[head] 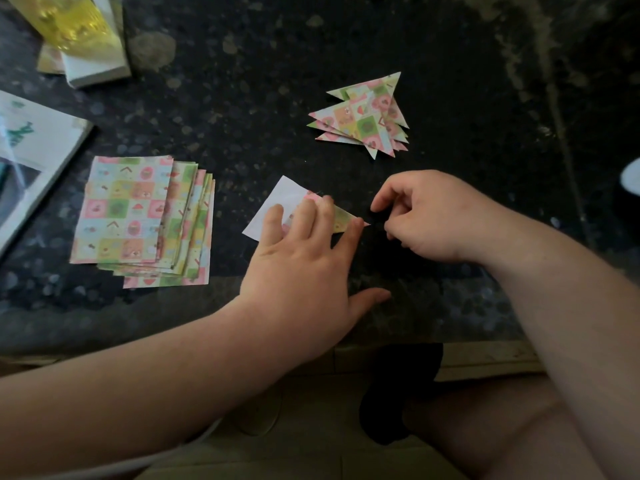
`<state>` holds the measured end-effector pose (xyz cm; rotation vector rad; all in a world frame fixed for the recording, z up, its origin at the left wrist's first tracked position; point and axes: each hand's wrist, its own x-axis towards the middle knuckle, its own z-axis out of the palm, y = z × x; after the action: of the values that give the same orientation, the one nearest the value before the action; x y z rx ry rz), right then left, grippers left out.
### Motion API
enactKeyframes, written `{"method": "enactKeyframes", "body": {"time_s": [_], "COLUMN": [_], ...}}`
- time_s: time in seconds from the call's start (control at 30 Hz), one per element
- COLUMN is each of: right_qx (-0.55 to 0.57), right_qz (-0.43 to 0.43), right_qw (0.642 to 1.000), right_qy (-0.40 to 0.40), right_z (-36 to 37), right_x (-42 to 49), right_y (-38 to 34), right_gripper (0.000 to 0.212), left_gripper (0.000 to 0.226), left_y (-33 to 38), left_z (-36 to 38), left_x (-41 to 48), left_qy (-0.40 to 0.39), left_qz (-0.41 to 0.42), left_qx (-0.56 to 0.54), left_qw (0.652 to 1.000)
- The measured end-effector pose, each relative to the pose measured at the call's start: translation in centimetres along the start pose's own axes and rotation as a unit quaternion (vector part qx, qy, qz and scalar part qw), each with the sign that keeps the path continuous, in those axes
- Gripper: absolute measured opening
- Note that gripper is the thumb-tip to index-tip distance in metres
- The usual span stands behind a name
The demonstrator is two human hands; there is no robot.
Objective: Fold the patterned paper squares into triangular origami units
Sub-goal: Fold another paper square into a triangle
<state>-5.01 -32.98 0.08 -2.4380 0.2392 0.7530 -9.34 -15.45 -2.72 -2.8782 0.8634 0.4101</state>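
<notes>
Patterned paper squares (138, 216) in pastel colours lie in a fanned stack at the left of the dark speckled stone counter (242, 98). Left hand (301, 258) presses flat, fingers straight, on one half-folded sheet (285, 199), white side up, mid-counter. Right hand (426, 216), fingers curled, sits at the sheet's pointed tip; grip undetermined. Folded triangular units (363, 119) lie piled beyond.

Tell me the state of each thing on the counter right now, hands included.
Sheet being folded, white side up, patterned flap folded over it, lying on the counter.
Left hand, straight fingers pressing on the sheet.
Right hand, fingers curled beside the folded tip; contact unclear.
Stack of squares, unfolded, pattern up, fanned out.
Pile of triangles, folded, loosely stacked.
</notes>
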Motion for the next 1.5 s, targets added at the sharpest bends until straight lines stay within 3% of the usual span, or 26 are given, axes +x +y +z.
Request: {"method": "enactKeyframes", "body": {"time_s": [0.2,0.8,1.07,1.17,1.33,1.5], "right_qx": [-0.002,-0.004,-0.015,-0.009,0.012,0.003], "right_qz": [-0.003,-0.015,-0.042,-0.057,-0.04,-0.019], "right_qw": [1.0,1.0,0.999,0.998,0.999,0.999], "right_qy": [0.001,0.005,0.031,0.035,0.029,0.043], "right_z": [0.0,0.0,0.6,1.1,1.2,1.5], "right_x": [-0.1,-0.2,0.2,0.2,0.2,0.6], "right_y": [-0.1,0.5,0.9,0.6,0.3,0.0], "right_gripper": [0.03,0.031,0.016,0.011,0.009,0.01], "left_gripper": [0.103,0.105,0.098,0.09,0.054,0.023], "left_y": [0.5,1.5,0.1,-0.3,-2.0,-3.5], "left_z": [1.1,1.0,1.7,1.4,0.5,-0.2], "left_x": [0.1,0.5,-0.3,-0.2,0.3,2.1], "left_qy": [-0.013,-0.01,0.013,0.024,0.106,0.078], "left_qz": [0.037,0.017,0.016,-0.001,-0.011,-0.147], "left_qx": [-0.012,-0.052,-0.107,-0.125,-0.213,-0.373], "left_qw": [0.999,0.998,0.994,0.992,0.971,0.913]}}
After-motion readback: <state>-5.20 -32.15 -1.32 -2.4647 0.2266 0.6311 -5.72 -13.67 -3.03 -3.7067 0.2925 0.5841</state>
